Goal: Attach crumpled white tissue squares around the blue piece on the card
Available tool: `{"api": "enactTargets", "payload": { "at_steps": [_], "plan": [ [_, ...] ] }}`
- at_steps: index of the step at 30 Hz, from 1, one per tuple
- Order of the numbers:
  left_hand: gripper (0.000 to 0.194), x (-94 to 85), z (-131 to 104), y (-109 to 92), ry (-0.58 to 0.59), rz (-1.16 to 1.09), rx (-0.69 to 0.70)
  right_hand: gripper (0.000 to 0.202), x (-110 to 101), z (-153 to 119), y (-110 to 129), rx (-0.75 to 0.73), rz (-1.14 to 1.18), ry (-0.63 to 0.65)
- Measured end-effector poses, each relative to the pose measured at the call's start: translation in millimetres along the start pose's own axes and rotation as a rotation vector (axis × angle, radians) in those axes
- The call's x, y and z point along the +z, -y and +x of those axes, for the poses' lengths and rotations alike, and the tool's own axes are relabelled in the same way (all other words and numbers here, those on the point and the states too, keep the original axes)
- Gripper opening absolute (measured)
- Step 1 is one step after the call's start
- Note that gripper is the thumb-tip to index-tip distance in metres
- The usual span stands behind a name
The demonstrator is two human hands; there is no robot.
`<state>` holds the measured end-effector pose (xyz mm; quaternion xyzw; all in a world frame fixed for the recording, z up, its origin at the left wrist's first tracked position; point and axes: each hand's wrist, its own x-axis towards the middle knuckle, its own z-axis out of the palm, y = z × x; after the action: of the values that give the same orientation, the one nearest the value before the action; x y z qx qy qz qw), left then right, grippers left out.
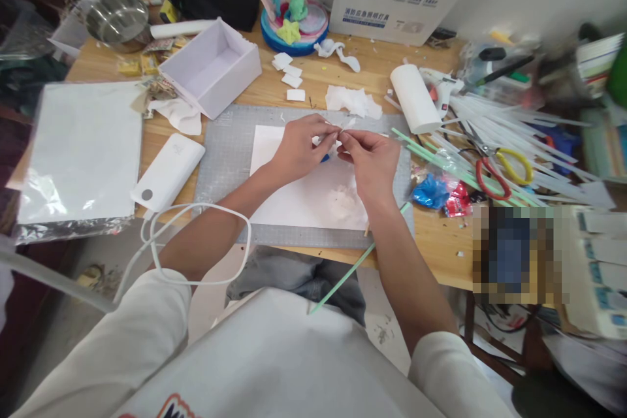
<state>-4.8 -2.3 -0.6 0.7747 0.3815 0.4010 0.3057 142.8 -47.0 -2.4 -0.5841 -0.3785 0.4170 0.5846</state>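
A white shirt [294,366] with short sleeves [132,326] is worn; dark, red-outlined lettering [177,407] is printed across its front; faded grey-blue trousers [279,274] are worn below.

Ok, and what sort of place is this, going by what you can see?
Probably a small craft workspace: a grey cutting mat lies on a wooden desk, with scissors and what looks like a glue gun nearby.

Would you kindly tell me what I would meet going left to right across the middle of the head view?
Plastic-sleeved white sheets, white power bank, left hand, right hand, blue packet, red-and-yellow-handled scissors.
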Motion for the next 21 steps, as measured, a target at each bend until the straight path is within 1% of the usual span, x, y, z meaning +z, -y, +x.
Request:
{"api": "enactTargets", "payload": {
  "at_steps": [4,9,14,18,21],
  "plan": [
    [0.02,0.6,-0.6,-0.8,0.006,0.023,0.004,0.01,0.2,-0.6,1.1,-0.005,-0.038,-0.008],
    [0.021,0.5,-0.9,-2.1,0.024,0.036,-0.023,0.009,0.7,-1.5,2.4,-0.014,-0.056,-0.01],
    [0.02,-0.1,-0.7,-2.5,0.028,0.017,-0.014,0.01,0.3,-1.8,2.2,-0.032,-0.085,0.011],
    [0.019,-0.7,0.3,-0.3,0.055,0.034,-0.02,0.011,-0.3,-1.8,2.6,-0.03,-0.103,0.017],
    [0.02,-1.1,1.1,2.6,0.077,0.062,-0.013,0.011,-1.1,-1.9,2.8,-0.048,-0.16,0.029]
  ]
}}
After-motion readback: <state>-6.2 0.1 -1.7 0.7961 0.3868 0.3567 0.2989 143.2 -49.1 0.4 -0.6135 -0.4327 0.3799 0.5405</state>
